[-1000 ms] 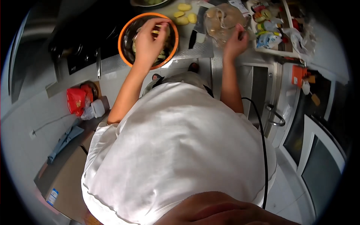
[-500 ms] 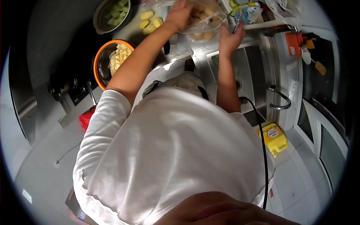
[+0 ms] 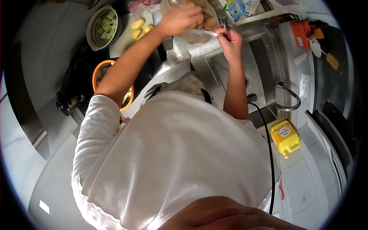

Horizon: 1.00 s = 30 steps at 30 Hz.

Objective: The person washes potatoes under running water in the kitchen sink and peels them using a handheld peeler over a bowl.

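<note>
A clear plastic bag (image 3: 197, 37) of brown potatoes (image 3: 210, 23) lies at the top centre. My left hand (image 3: 183, 18) is over its mouth, fingers curled down; what they hold is hidden. My right hand (image 3: 231, 43) pinches the bag's edge between thumb and finger. It also holds a shiny metal tool that looks like a peeler (image 3: 223, 23). Left of the bag, several peeled yellow potatoes (image 3: 137, 24) rest on a light board. A strainer bowl (image 3: 94, 38) of pale green chunks stands beyond them.
An orange-rimmed bowl (image 3: 95, 76) is partly behind my left arm. The steel sink (image 3: 257, 57) with its curved faucet (image 3: 293, 108) lies to the right. A yellow jug (image 3: 284, 138) stands on the floor, and utensils hang by the orange rack (image 3: 299, 34). A black cable (image 3: 270, 153) runs along my right side.
My view has shifted. My right hand has come closer to the bag and now pinches its edge, the metal tool still in hand. My left hand has moved down over the bag's mouth.
</note>
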### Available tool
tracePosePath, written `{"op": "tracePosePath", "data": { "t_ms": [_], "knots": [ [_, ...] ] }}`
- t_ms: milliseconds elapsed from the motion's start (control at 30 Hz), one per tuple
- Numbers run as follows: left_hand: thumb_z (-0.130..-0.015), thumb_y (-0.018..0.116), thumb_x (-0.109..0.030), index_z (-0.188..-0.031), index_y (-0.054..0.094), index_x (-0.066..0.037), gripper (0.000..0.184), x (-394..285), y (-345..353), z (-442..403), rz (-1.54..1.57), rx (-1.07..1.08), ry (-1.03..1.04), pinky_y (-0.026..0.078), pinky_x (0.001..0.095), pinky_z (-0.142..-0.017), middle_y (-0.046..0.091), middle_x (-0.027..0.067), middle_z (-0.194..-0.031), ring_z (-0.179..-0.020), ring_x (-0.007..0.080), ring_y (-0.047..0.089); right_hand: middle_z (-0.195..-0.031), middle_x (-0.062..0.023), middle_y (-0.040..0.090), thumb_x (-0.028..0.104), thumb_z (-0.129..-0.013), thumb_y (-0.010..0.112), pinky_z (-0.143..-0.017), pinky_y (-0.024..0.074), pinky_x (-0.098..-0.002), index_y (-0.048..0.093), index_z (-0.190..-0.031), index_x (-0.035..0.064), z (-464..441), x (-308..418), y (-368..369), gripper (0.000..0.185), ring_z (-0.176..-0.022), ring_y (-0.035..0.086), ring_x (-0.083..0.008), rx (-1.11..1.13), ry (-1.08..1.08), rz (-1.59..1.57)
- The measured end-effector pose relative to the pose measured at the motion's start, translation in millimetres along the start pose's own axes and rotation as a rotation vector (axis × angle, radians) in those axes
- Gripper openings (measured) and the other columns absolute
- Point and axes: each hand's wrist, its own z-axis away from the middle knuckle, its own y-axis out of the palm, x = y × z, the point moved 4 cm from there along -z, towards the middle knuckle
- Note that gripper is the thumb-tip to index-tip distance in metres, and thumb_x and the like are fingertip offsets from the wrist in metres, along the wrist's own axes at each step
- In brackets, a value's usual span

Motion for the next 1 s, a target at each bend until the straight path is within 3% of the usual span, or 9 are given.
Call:
{"op": "tracePosePath", "data": {
  "t_ms": [67,167,233,367,567,667,733,867,1000],
  "knots": [
    [-0.086,0.070,-0.017,-0.108,0.072,-0.007,0.025,7.8,43.5,-3.9,0.007,-0.145,0.056,0.052,0.0438,-0.098,0.065,0.0094,-0.133,-0.120,0.0328,0.062,-0.090,-0.0010,0.071,-0.007,-0.090,0.059,-0.072,0.0474,-0.0203,0.070,-0.097,0.0014,-2.0,3.1,2.2,0.016,-0.085,0.066,-0.0056,0.087,0.006,-0.020],
    [-0.092,0.065,-0.027,-0.111,0.074,-0.007,0.029,74.3,71.9,-13.3,0.098,0.087,-0.490,0.055,0.0432,-0.092,0.073,0.0137,-0.115,-0.104,0.0320,0.068,-0.092,0.0010,0.071,-0.006,-0.092,0.061,-0.063,0.0399,-0.0187,0.070,-0.100,0.0028,-2.3,-5.4,-0.6,0.015,-0.073,0.054,-0.0010,0.080,0.058,-0.048],
    [-0.090,0.068,-0.028,-0.114,0.074,-0.006,0.032,171.7,146.3,-25.3,0.308,-0.174,-0.747,0.053,0.0447,-0.092,0.073,0.0175,-0.113,-0.108,0.0359,0.068,-0.093,0.0014,0.072,-0.001,-0.096,0.064,-0.057,0.0304,-0.0188,0.070,-0.104,0.0036,-2.4,-8.7,4.9,0.012,-0.065,0.040,0.0008,0.094,0.055,-0.071],
    [-0.088,0.073,-0.020,-0.103,0.076,-0.002,0.024,182.0,145.8,-52.6,0.194,-0.099,-0.754,0.054,0.0452,-0.084,0.074,0.0202,-0.094,-0.092,0.0355,0.070,-0.113,-0.0032,0.074,0.001,-0.101,0.060,-0.069,0.0424,-0.0205,0.065,-0.121,0.0022,-4.5,-6.1,25.2,0.021,-0.080,0.053,-0.0009,0.138,0.045,-0.050],
    [-0.078,0.081,-0.043,-0.124,0.069,-0.010,0.058,182.8,161.6,-68.6,-0.054,-0.280,-0.876,0.054,0.0416,-0.094,0.075,0.0135,-0.115,-0.111,0.0283,0.070,-0.122,-0.0044,0.072,-0.007,-0.097,0.058,-0.059,0.0334,-0.0175,0.061,-0.134,0.0028,10.4,-9.8,17.7,0.038,-0.068,0.039,0.0007,0.150,0.123,0.046],
    [-0.085,0.079,-0.026,-0.105,0.074,0.001,0.034,173.5,159.7,-62.3,0.531,-0.089,-1.166,0.056,0.0432,-0.082,0.075,0.0193,-0.101,-0.091,0.0321,0.071,-0.125,-0.0062,0.071,-0.007,-0.097,0.056,-0.055,0.0322,-0.0176,0.059,-0.136,0.0031,22.1,-24.9,9.2,0.040,-0.064,0.037,0.0008,0.130,0.133,-0.029],
    [-0.081,0.083,-0.030,-0.104,0.073,0.004,0.042,175.8,162.9,-57.4,0.821,-0.313,-1.127,0.057,0.0414,-0.080,0.076,0.0182,-0.101,-0.089,0.0293,0.072,-0.123,-0.0042,0.072,-0.006,-0.097,0.058,-0.056,0.0325,-0.0180,0.059,-0.132,0.0031,28.8,-28.7,6.4,0.036,-0.065,0.037,0.0007,0.110,0.182,-0.048],
    [-0.084,0.080,-0.038,-0.103,0.074,0.001,0.044,142.3,132.6,-53.7,0.605,-0.300,-1.013,0.057,0.0415,-0.076,0.076,0.0165,-0.098,-0.084,0.0296,0.072,-0.119,-0.0026,0.074,-0.005,-0.097,0.060,-0.056,0.0320,-0.0181,0.059,-0.129,0.0026,39.1,-32.2,10.3,0.033,-0.064,0.037,0.0010,0.037,0.238,-0.069],
    [-0.091,0.067,-0.049,-0.104,0.076,-0.006,0.045,109.1,113.1,-42.8,0.924,-0.189,-1.062,0.054,0.0388,-0.084,0.076,0.0116,-0.099,-0.082,0.0255,0.071,-0.110,0.0008,0.074,-0.001,-0.098,0.059,-0.052,0.0295,-0.0186,0.062,-0.129,0.0021,49.3,-37.4,15.8,0.032,-0.059,0.036,0.0009,-0.033,0.254,0.029]
  ]
}}
